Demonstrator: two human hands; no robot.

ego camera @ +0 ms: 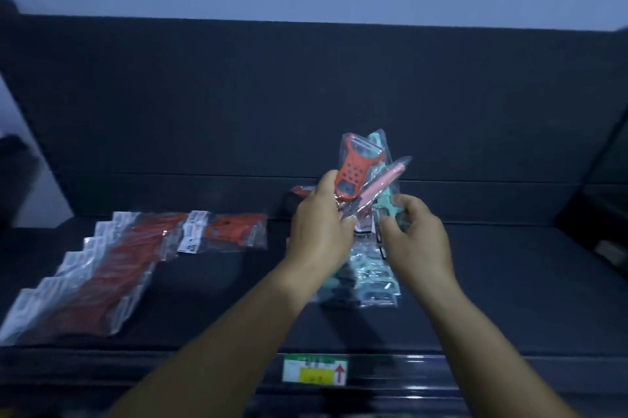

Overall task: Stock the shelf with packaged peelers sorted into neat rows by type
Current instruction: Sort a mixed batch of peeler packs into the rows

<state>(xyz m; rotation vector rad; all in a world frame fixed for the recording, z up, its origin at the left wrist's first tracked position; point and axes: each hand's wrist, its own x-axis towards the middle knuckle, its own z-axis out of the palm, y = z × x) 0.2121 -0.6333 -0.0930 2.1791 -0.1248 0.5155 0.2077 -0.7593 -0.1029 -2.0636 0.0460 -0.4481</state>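
At centre frame our left hand (319,230) pinches a red peeler (353,176) in its clear bag, fingers clamped on the lower end, a pink peeler (380,184) bag slanting across it. Our right hand (416,240) curls its fingers around a mint peeler (387,210) bag. Below them a row of mint peelers (373,285) lies on the dark shelf (509,281). At lower left a row of red peelers (98,281) overlaps in bags; one more red pack (234,230) lies beside its far end. Open shelf spreads right. A price tag (315,369) sits on the front edge.
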